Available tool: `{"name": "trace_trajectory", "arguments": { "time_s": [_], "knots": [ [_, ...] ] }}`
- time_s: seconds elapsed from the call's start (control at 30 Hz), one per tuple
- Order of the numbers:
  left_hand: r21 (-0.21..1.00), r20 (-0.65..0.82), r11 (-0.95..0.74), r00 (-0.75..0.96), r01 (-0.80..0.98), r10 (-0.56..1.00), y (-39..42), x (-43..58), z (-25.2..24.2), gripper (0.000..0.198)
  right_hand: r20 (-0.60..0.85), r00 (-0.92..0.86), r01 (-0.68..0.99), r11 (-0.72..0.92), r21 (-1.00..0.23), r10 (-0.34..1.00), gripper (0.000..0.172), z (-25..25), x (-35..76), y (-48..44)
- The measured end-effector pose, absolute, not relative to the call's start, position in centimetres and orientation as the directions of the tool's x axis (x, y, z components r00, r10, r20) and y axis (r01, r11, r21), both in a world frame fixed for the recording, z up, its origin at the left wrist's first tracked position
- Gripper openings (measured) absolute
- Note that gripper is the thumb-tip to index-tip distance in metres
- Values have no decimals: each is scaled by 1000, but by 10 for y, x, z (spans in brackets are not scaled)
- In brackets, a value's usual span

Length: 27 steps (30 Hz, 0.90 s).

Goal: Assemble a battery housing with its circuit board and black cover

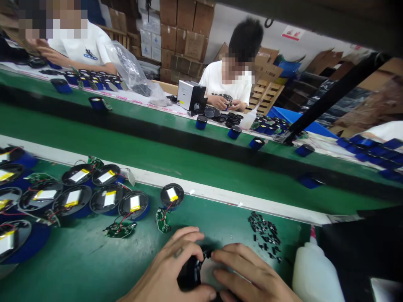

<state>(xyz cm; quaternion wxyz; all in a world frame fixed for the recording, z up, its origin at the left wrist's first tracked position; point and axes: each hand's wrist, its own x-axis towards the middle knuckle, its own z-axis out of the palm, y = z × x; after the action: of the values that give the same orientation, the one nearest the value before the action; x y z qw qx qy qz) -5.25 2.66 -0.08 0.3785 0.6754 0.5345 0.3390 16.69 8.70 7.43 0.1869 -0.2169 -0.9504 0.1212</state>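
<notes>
My left hand (pixel 170 268) curls round the left side of a black round plastic housing (pixel 188 274), its thumb along the near edge. Over the right side bends my right hand (pixel 248 272), fingertips on the rim and on a pale grey disc (pixel 209 268) in the housing. Both hands are closed on it, and its lower part is hidden. Just beyond them, a blue round housing with a black top (pixel 175 191) carries a white battery (pixel 172 193), wired to a green circuit board (pixel 163 220) on the table. To the right lies a scatter of small black plastic pieces (pixel 263 233).
Several similar blue housings with batteries (pixel 74 199) crowd the green table's left side. A white squeeze bottle (pixel 315 272) stands at the right. Past a pale rail (pixel 220 200) runs a green belt (pixel 151 147) with housings along its far side; people sit working beyond.
</notes>
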Motion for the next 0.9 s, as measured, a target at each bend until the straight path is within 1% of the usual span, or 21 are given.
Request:
{"name": "trace_trajectory", "arguments": {
  "time_s": [0.13, 0.23, 0.3, 0.37, 0.43, 0.5, 0.57, 0.63, 0.7, 0.83, 0.9],
  "knots": [
    [875, 51, -134, 186, 466, 981, 27, -53, 1, 39, 329, -840, 331, 889, -317, 430, 18, 78, 163, 90],
    [868, 81, -165, 196, 469, 977, 28, -53, -1, 39, 304, -856, 314, 888, -336, 417, 15, 78, 162, 91],
    [866, 99, -189, 212, 463, 972, 27, -53, -1, 46, 270, -870, 304, 880, -364, 412, 14, 78, 162, 92],
    [866, 113, -208, 226, 455, 967, 26, -54, 0, 52, 266, -870, 293, 870, -396, 414, 14, 79, 162, 93],
    [871, 83, -187, 239, 455, 967, 25, -56, 5, 57, 232, -877, 299, 855, -425, 422, 14, 82, 160, 94],
    [878, 4, -121, 247, 463, 969, 25, -58, 15, 60, 183, -888, 311, 844, -437, 422, 13, 84, 160, 94],
    [883, -82, -43, 243, 467, 967, 25, -61, 26, 66, 166, -893, 316, 846, -429, 418, 12, 85, 160, 94],
    [882, -130, 5, 233, 471, 964, 26, -62, 33, 70, 210, -886, 305, 860, -408, 413, 13, 82, 161, 93],
    [881, -145, 17, 235, 472, 961, 27, -63, 35, 73, 260, -869, 299, 865, -402, 421, 14, 74, 164, 91],
    [880, -148, 12, 251, 474, 957, 29, -62, 28, 74, 380, -794, 290, 845, -448, 474, 19, 60, 166, 88],
    [880, -154, 12, 262, 475, 953, 30, -62, 26, 73, 396, -785, 285, 845, -452, 477, 18, 61, 165, 89]
  ]
}}
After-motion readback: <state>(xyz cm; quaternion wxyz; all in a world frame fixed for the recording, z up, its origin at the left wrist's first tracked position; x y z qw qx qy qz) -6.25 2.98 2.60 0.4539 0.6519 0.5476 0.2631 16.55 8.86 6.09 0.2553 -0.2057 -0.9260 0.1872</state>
